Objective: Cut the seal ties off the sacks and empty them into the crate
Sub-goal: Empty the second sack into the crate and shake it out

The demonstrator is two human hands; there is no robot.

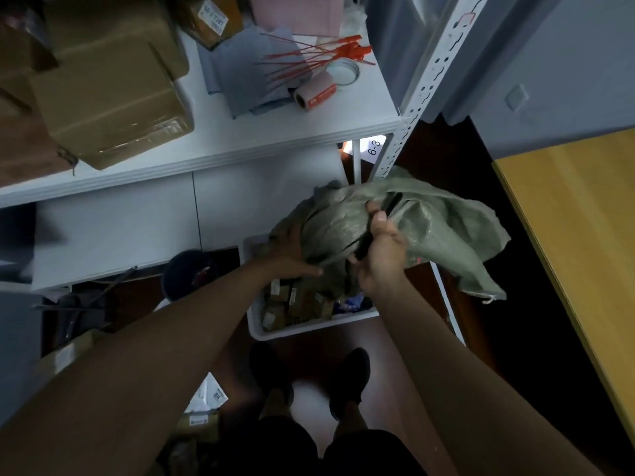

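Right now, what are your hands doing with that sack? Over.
Both hands grip the green sack over the white crate: left hand, right hand. Small boxes already in crate. Nothing blocking.

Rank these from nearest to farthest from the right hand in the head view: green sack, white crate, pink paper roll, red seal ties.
1. Green sack, gripped by the right hand.
2. White crate, just below.
3. Pink paper roll, up on the shelf.
4. Red seal ties, slightly beyond the roll.

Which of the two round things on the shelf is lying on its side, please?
The pink roll lies on its side, its open core facing the front edge. The lid behind it lies flat, beside the red ties.
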